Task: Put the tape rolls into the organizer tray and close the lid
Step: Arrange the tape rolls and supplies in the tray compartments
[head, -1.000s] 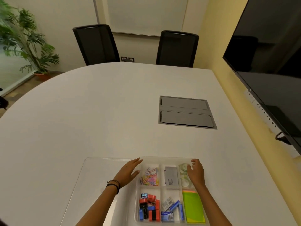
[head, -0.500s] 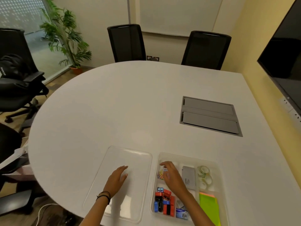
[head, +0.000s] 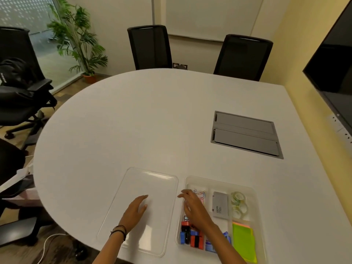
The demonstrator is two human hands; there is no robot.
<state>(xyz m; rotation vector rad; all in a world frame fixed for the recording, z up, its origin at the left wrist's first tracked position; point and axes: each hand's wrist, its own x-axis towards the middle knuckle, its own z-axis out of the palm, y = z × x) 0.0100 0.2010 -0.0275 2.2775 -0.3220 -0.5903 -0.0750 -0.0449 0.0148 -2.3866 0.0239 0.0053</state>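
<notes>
Clear lid (head: 144, 189) lying beside organizer tray (head: 255, 195), tape rolls (head: 238, 203) inside; left hand (head: 136, 213) and right hand (head: 192, 205) empty, unclenched; thin, light, probably slippery lid best lifted by opposite edges

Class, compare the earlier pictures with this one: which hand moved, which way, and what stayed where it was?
The right hand left the tape rolls and crossed to the tray's left edge. The left hand moved onto the lid. Neither grips anything. Tape rolls, tray and lid stayed put.
</notes>
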